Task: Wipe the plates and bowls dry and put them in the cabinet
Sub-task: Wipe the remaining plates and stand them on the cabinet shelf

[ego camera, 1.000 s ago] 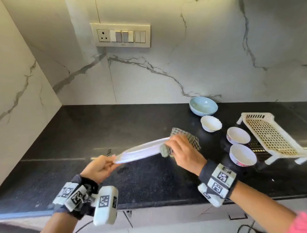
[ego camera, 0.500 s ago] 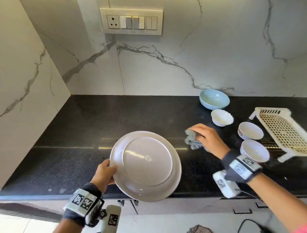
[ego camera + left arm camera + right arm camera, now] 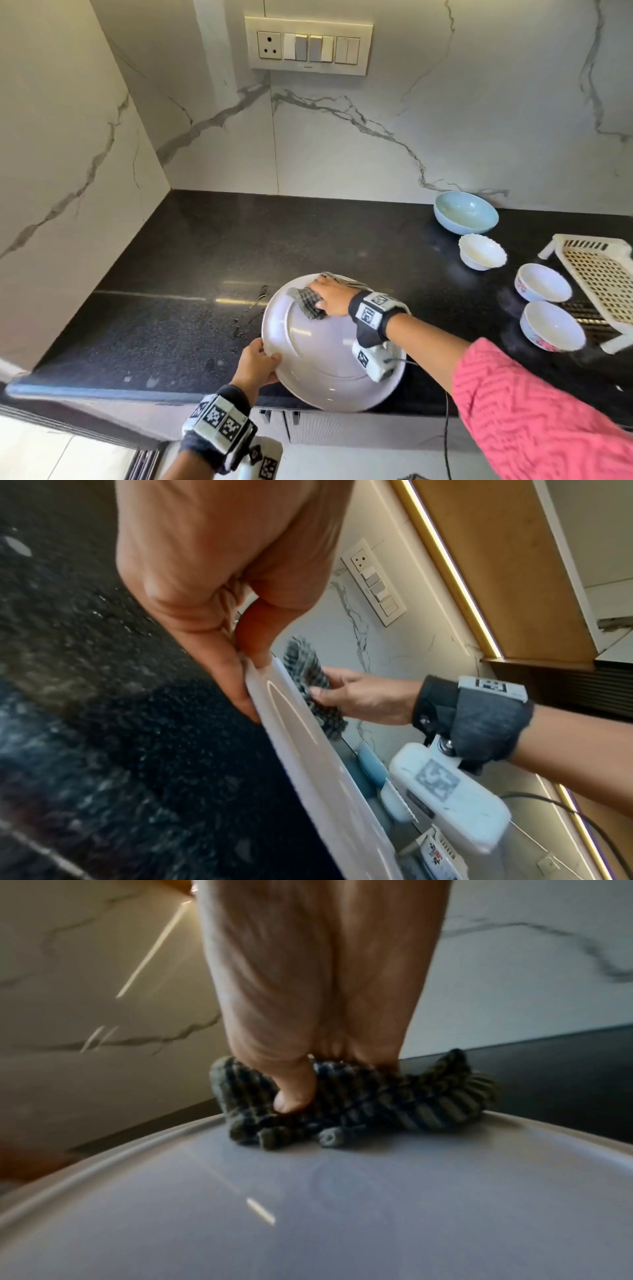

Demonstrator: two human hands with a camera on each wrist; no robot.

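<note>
A large white plate [image 3: 322,356] is held tilted above the front edge of the black counter [image 3: 171,308], its underside facing me. My left hand [image 3: 255,363] pinches its left rim, thumb on the near face, as the left wrist view shows at the rim [image 3: 274,685]. My right hand [image 3: 330,296] grips a bunched grey checked cloth [image 3: 308,303] and presses it on the plate's far upper part. In the right wrist view the thumb digs into the cloth [image 3: 359,1107] on the plate [image 3: 308,1204].
Several bowls stand at the right: a pale blue bowl [image 3: 465,211], a scalloped white bowl [image 3: 482,251] and two white patterned bowls [image 3: 543,282] [image 3: 552,325]. A cream drying rack [image 3: 606,281] lies at the far right. Water drops [image 3: 255,308] lie left of the plate.
The plate turned from edge-on to underside facing me. My right hand, which had drawn away right with the cloth, came back and now presses the cloth on the plate's upper part.
</note>
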